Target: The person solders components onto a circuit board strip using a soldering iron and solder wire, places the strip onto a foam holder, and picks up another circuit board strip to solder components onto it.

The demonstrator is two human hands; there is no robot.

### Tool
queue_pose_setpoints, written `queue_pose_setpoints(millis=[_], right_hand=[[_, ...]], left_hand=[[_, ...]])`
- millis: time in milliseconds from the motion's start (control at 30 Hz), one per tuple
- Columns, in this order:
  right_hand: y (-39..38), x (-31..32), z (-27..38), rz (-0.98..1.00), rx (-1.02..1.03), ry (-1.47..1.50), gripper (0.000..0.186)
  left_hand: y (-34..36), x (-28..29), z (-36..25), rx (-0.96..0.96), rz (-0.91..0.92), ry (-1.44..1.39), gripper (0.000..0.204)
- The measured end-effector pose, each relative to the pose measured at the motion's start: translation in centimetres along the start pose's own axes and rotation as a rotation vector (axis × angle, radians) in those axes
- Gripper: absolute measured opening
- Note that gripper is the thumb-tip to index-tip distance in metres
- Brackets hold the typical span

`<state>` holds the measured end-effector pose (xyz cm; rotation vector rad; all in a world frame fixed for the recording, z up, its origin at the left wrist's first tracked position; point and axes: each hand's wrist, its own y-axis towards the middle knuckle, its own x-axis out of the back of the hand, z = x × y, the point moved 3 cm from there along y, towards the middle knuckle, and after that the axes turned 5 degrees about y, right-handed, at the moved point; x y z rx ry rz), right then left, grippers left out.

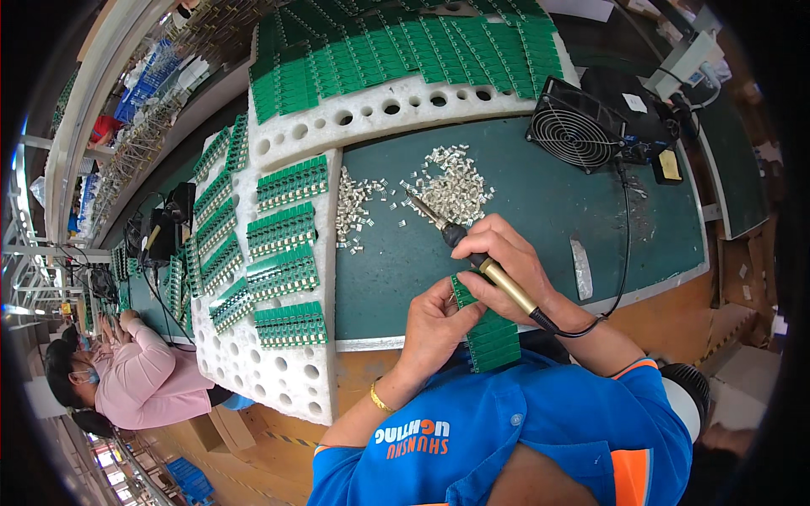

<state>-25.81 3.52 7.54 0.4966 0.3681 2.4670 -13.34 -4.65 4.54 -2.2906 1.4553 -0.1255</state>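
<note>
My right hand (519, 266) is closed around a soldering iron (509, 288) with a brass-coloured handle. Its metal tip points up and left, over the edge of a heap of small silvery-white connectors (451, 190). Below, my left hand (432, 329) pinches a green circuit board panel (494, 344) near its upper end, close to my body at the table's front edge. My right fingers come right beside that end of the panel; whether they touch it is hard to tell. What my left fingertips press against is partly hidden.
Left, a white perforated foam board (283, 375) carries several rows of populated green boards (285, 228). Another foam slab (325, 128) at the back bears bare green panels (380, 55). A black fan unit (574, 131), iron cable (627, 244) and silvery strip (581, 268) lie right. A co-worker (152, 371) sits far left.
</note>
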Motion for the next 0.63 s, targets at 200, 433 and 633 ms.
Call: queue_pose_setpoints(millis=[200, 433, 633], right_hand=[[0.0, -0.1, -0.3, -0.003, -0.025, 0.012, 0.038], [0.3, 0.1, -0.4, -0.003, 0.011, 0.005, 0.036], [-0.7, 0.9, -1.0, -0.111, 0.262, -0.234, 0.028]], left_hand=[[0.0, -0.1, -0.2, -0.001, -0.027, -0.010, 0.009], [0.2, -0.6, -0.9, -0.018, -0.045, -0.059, 0.009], [0.4, 0.7, -0.7, -0.081, -0.043, 0.042, 0.033]])
